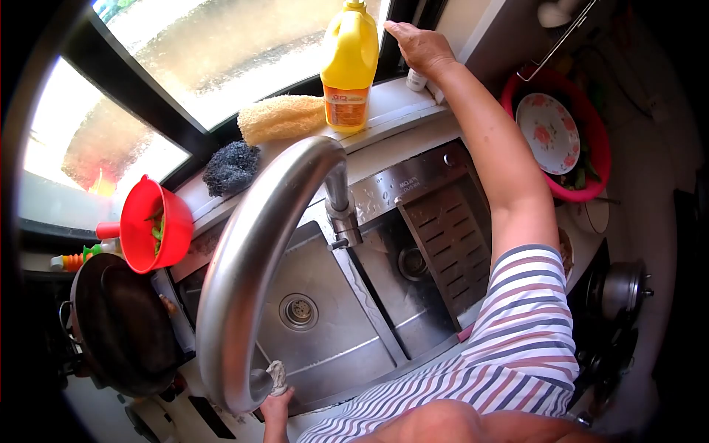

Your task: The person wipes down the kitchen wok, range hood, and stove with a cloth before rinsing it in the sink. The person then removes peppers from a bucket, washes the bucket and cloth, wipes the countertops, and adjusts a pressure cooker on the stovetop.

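Note:
My right hand reaches up to the window frame, just right of a yellow bottle on the sill. Its fingers look extended, with nothing visible in them. Low in the view, my left hand is closed on a crumpled pale cloth at the sink's near edge. The large curved steel faucet arches over the double sink, partly in front of the left side. A slotted steel tray lies over the right basin.
A tan sponge and a dark scouring pad rest on the sill. A red scoop with green leaves and a dark wok stand left. At right are a pink basin holding a floral plate, and a pot.

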Demonstrator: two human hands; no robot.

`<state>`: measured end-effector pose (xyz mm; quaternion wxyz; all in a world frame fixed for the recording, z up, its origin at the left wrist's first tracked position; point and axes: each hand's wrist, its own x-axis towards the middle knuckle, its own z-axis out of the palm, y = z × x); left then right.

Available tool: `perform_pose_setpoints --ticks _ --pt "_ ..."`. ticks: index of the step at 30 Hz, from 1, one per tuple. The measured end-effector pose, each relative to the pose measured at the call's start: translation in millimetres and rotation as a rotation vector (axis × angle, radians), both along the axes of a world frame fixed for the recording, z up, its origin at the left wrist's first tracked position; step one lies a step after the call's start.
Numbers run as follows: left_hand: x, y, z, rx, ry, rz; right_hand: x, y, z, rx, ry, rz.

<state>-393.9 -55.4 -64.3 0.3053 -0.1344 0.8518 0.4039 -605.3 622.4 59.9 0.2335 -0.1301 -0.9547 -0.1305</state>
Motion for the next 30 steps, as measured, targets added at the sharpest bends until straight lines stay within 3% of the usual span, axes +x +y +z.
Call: perform_pose_setpoints --ticks 4,7,12,18,21,24,28,30 --pt "-3.5 3.5 -3.2 -0.106 0.215 -0.186 -10.4 -2.9 5.4 0.079 -0.133 0.056" --pt "-7.3 9.9 5.0 -0.08 0.138 -0.142 -16.5 -6.8 12.5 0.157 -0.289 0.011" --pt "-4.9 2.9 1.2 -0.05 0.047 -0.089 -12.0 -3.1 6.2 0.278 -0.297 -0.031" --pt "-3.0 -4.8 5.5 -0.079 0.103 -0.101 -11.0 -5.8 10.5 0.387 -0.412 -0.07" --pt "3.0 -21.5 -9.5 -0.046 0.132 -0.041 -14.4 -9.6 11.5 0.391 -0.438 -0.11" --pt "-5.3 8.1 23.0 0.026 0.049 0.007 -13.4 -9.9 11.6 0.302 -0.462 -0.08" --pt "-6.0 11.5 17.6 0.08 0.074 0.028 12.3 -32.5 31.1 0.096 -0.223 0.031" --pt "-9.4 12.9 18.9 0.008 0.135 -0.07 27.1 -43.9 43.2 -0.116 0.101 -0.101"
